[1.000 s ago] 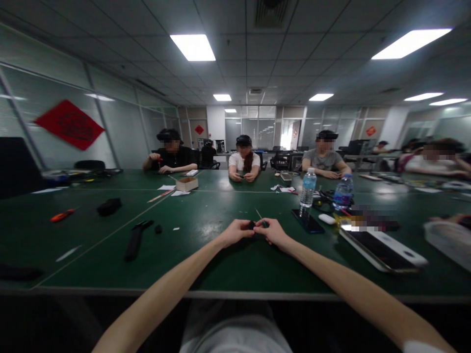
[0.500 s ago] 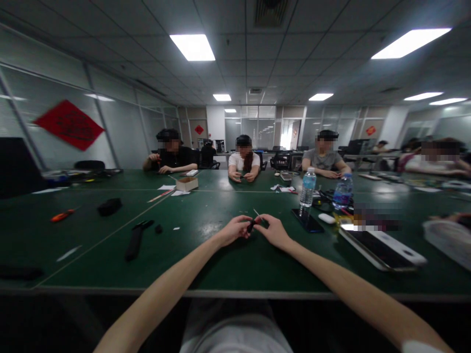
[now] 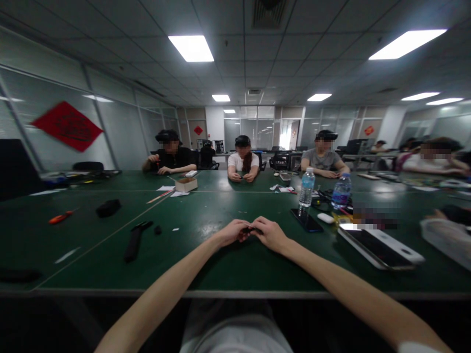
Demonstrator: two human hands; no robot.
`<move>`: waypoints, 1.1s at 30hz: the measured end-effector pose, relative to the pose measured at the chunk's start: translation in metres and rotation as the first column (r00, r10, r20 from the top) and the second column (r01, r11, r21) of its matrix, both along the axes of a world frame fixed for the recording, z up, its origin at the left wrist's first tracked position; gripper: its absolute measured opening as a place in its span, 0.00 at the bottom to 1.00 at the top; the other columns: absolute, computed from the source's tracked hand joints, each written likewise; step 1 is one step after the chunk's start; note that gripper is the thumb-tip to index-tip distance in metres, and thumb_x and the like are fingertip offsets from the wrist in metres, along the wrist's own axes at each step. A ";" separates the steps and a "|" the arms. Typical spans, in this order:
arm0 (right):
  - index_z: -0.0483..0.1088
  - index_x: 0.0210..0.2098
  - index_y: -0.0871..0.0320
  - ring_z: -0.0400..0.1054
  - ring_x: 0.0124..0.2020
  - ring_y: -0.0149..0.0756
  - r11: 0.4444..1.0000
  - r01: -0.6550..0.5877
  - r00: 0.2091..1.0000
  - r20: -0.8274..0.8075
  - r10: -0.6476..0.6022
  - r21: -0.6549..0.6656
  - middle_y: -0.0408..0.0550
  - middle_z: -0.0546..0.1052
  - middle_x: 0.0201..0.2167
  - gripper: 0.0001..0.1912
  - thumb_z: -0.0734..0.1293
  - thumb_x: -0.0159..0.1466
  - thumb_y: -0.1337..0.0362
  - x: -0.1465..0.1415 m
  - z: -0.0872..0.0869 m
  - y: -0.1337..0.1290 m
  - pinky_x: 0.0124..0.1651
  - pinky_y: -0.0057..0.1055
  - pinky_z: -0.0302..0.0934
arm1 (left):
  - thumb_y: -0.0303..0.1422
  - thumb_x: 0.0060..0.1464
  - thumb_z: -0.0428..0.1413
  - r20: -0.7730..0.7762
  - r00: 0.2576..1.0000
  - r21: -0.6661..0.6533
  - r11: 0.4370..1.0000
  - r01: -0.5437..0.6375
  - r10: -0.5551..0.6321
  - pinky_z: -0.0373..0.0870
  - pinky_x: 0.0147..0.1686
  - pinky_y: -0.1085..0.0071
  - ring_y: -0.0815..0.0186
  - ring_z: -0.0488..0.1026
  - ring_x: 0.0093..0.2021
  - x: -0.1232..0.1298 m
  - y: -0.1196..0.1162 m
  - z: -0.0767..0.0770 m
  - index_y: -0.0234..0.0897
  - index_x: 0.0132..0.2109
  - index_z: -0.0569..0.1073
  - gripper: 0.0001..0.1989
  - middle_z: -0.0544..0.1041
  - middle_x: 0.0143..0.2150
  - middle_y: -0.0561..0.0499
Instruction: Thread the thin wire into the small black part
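My left hand (image 3: 234,232) is closed around a small black part (image 3: 247,231), mostly covered by the fingers. Right up against it, my right hand (image 3: 271,235) has its fingers pinched together at the same part. Whatever lies in the right fingers is hidden. Both hands are just above the green table (image 3: 209,274), near its front edge. To their left lie a black T-shaped piece (image 3: 134,242), a small black knob-like piece (image 3: 158,229) and a white scrap (image 3: 175,229).
An orange-handled screwdriver (image 3: 61,217) and a black block (image 3: 108,208) lie on the left. Right of my hands are a dark phone (image 3: 306,220), water bottles (image 3: 306,189), a white mouse (image 3: 325,218) and a white-edged device (image 3: 380,247). Several people sit across the table.
The thin, light rod that stuck up from my right fingers no longer shows. My right hand has shifted slightly left, and its fingers now close over the black part beside my left fingers.
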State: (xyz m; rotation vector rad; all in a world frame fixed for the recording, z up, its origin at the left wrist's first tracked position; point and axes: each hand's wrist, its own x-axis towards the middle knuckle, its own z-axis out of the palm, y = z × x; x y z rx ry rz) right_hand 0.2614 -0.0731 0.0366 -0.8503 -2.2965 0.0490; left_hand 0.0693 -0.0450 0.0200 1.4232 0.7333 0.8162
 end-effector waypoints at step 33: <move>0.71 0.36 0.57 0.66 0.34 0.34 0.995 0.093 0.992 -0.079 -0.096 -0.042 0.46 0.72 0.33 0.14 0.67 0.56 0.53 0.002 -0.007 0.013 0.39 0.30 0.59 | 0.44 0.48 0.54 -0.122 0.992 -0.022 0.999 0.036 -0.038 0.43 0.15 0.79 0.79 0.49 0.16 0.001 -0.008 0.011 0.33 0.34 0.67 0.17 0.54 0.20 0.61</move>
